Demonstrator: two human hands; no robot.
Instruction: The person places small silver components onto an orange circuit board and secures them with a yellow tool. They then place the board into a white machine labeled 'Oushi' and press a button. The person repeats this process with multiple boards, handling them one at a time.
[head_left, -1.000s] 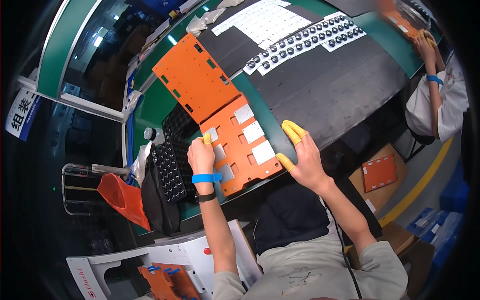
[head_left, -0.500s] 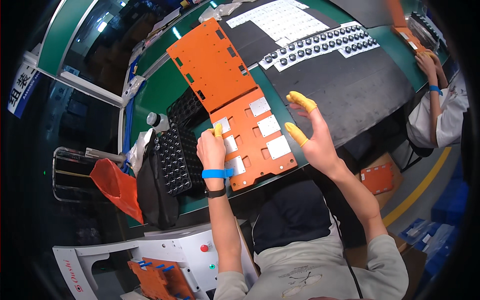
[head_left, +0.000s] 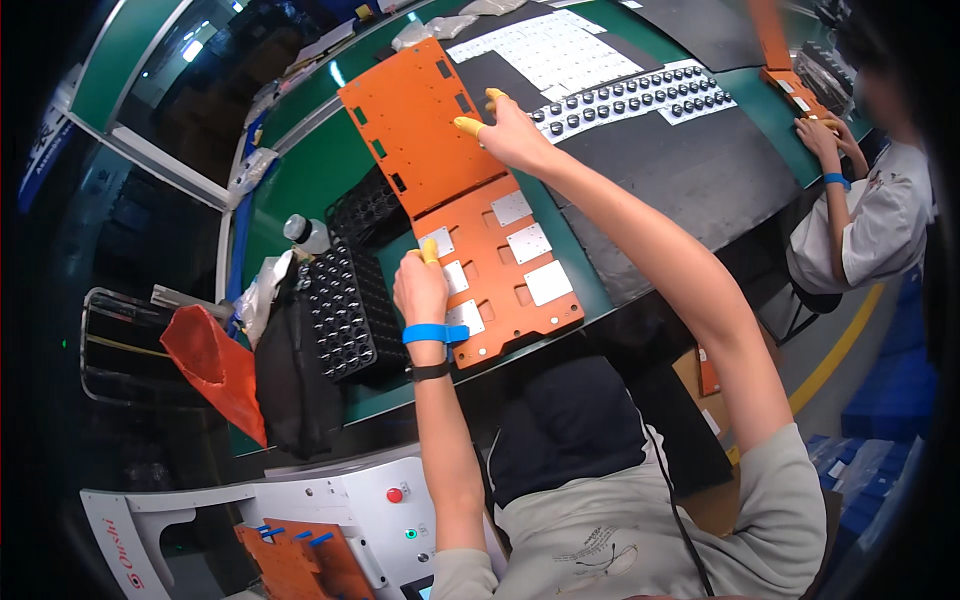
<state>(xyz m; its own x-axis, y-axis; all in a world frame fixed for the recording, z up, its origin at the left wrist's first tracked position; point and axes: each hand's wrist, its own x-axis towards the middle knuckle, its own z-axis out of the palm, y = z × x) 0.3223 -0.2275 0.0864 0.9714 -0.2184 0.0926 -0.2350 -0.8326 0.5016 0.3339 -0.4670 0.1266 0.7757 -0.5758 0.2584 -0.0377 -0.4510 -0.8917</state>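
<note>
A hinged orange fixture lies open on the bench. Its base [head_left: 478,290] faces me and carries several square white plates [head_left: 548,283] in two columns; its perforated lid [head_left: 415,130] extends beyond. My left hand [head_left: 421,288], fingers curled and a yellow cot on a fingertip, is at the base's left edge beside the upper left white plate [head_left: 437,242]. What its fingers grip, if anything, is hidden. Across the lid's right edge reaches my right hand [head_left: 513,133], with yellow-capped thumb and forefinger apart and nothing seen between them.
Black trays of round cups [head_left: 345,310] and a capped bottle [head_left: 306,233] stand left of the fixture. Sheets with black round parts [head_left: 630,97] lie on a dark mat [head_left: 670,180] to the right. A co-worker's hands [head_left: 828,138] handle another orange fixture [head_left: 797,92] at far right.
My right hand has moved from right of the base, forward and left, to the lid's right edge. My left hand stays at the base's left edge. The view has shifted slightly.
</note>
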